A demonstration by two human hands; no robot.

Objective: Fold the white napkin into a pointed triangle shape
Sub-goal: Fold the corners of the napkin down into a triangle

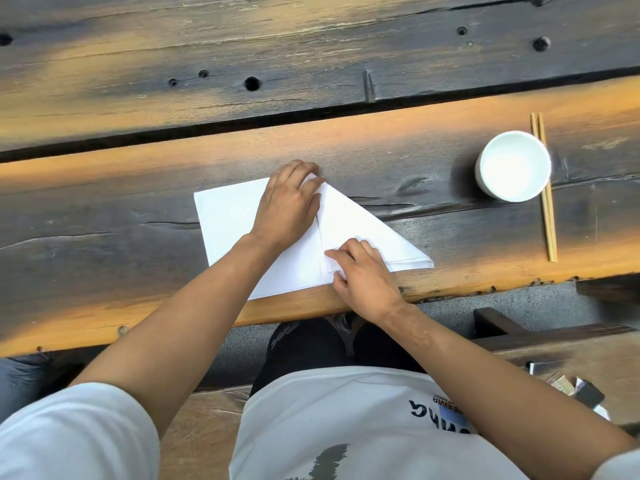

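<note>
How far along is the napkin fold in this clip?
Partway. Done: the right side of the napkin is already folded into a sloped flap ending in a point at lower right. In hand: the left hand presses the top of the fold while the right hand pins the centre edge near the bottom. Left: the napkin's left side is still flat and square-cornered.

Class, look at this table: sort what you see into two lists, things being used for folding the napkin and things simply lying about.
In use:
napkin, white, partly folded
left hand, pressing flat near the top point
right hand, on the folded flap's near edge

Lying about:
white cup
chopsticks, beside the cup
wooden table
</note>
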